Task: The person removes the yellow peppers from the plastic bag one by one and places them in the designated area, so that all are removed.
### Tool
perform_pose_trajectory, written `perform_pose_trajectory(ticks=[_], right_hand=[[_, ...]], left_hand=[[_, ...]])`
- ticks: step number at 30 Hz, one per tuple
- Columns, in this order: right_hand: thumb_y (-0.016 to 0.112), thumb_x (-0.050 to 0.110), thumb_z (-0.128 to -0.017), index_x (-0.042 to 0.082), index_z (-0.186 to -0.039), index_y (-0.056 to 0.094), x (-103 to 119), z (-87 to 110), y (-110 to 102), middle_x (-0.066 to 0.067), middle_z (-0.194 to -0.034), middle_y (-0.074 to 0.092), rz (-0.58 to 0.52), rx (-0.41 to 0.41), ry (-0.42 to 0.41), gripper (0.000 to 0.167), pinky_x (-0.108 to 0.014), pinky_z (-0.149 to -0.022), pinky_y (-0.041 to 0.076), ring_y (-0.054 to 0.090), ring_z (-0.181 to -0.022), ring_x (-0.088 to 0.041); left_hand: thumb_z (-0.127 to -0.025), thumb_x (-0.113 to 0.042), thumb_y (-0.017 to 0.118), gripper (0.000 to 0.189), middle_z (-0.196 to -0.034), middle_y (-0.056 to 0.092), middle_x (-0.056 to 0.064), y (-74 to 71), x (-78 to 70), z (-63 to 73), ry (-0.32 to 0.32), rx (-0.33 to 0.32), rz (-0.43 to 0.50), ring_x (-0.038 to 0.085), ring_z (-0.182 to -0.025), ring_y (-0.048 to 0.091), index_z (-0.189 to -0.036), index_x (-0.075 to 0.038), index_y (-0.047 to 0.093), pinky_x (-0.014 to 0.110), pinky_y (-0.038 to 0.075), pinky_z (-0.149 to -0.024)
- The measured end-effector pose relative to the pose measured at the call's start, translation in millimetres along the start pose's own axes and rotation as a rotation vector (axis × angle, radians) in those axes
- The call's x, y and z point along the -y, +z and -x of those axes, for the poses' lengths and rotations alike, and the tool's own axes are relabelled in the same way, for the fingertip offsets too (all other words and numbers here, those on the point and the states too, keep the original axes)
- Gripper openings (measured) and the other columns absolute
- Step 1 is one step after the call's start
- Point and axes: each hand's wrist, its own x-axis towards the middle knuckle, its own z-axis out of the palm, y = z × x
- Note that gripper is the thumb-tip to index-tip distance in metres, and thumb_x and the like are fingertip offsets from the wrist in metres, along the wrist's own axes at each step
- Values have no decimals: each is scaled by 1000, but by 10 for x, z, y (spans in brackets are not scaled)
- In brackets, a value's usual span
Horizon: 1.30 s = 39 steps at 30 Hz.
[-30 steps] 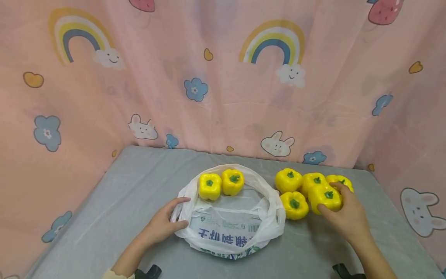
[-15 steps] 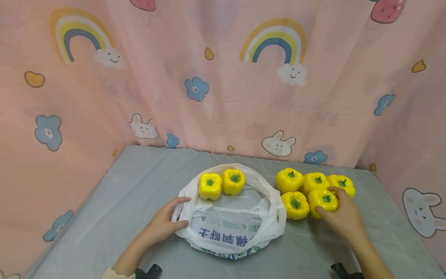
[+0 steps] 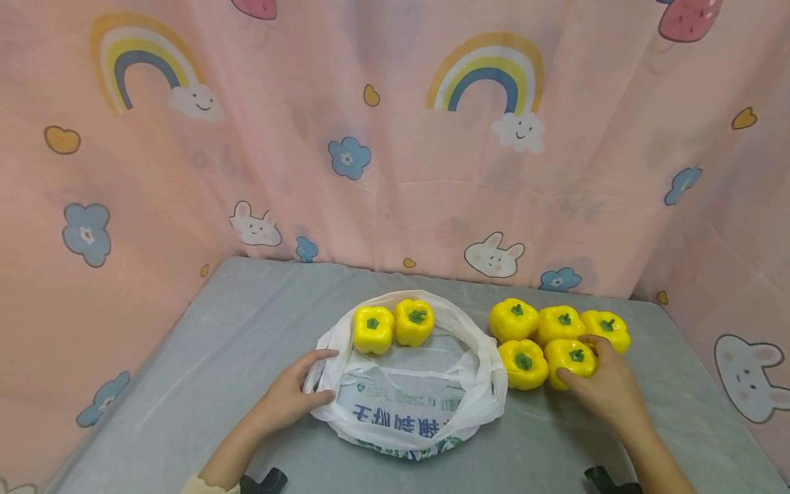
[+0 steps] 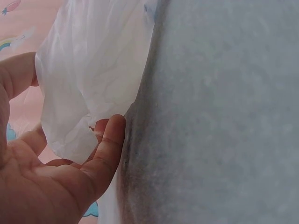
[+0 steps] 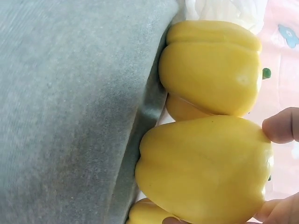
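My left hand (image 3: 285,392) grips the left rim of a white plastic bag (image 3: 484,398), which stands with its mouth wide. In the left wrist view, thin film (image 4: 93,60) lies between thumb and fingers. Inside the bag's far side are two yellow bell peppers, one on the left (image 3: 373,330) and one on the right (image 3: 414,322). My right hand (image 3: 614,392) holds another yellow bell pepper (image 3: 570,367) between thumb and fingers, down at table level. In the right wrist view this pepper (image 5: 205,168) rests against or close to a neighbouring pepper (image 5: 210,67).
Several more yellow bell peppers are grouped right of the bag: a front one (image 3: 523,365) and a back row with one (image 3: 513,320) at its left end. A grey cloth (image 3: 204,357) covers the table. Behind hangs a pink patterned curtain (image 3: 395,206).
The right hand has lowered its pepper and shifted it slightly left, into the front row beside another. The left hand and the bag have stayed in place.
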Motion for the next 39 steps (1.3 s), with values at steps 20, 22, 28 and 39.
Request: perform_pose_trajectory(ticks=[20, 22, 28, 39], right_hand=[[63, 48, -86, -10, -140, 29, -6, 8, -58, -40, -136, 35, 72, 37, -13, 86, -68, -93, 37, 40, -116, -54], [62, 49, -86, -9, -139, 32, 1, 13, -70, -40, -135, 36, 88, 19, -27, 84, -69, -92, 37, 40, -116, -54], [62, 50, -86, -4, -135, 43, 44, 32, -137, -38, -133, 44, 137, -30, -58, 75, -68, -85, 42, 46, -111, -54], [61, 51, -87, 7, -136, 48, 337, 118, -192, -31, -132, 51, 138, -92, -131, 67, -65, -78, 46, 52, -110, -50]], left_hand=[[-78, -14, 76, 61, -147, 46, 13, -3, 21, -7, 17, 0, 14, 35, -139, 38, -132, -28, 54, 61, 29, -112], [-78, -14, 76, 61, -147, 46, 13, -3, 25, -8, 18, -1, 17, 35, -139, 38, -132, -28, 54, 61, 29, -112], [-77, -13, 76, 61, -147, 46, 13, 5, 35, -9, 17, -6, 16, 35, -139, 39, -132, -27, 54, 60, 30, -111], [-78, -14, 76, 60, -147, 46, 13, 2, 15, -6, 0, -7, 7, 36, -139, 38, -131, -28, 55, 62, 29, -111]])
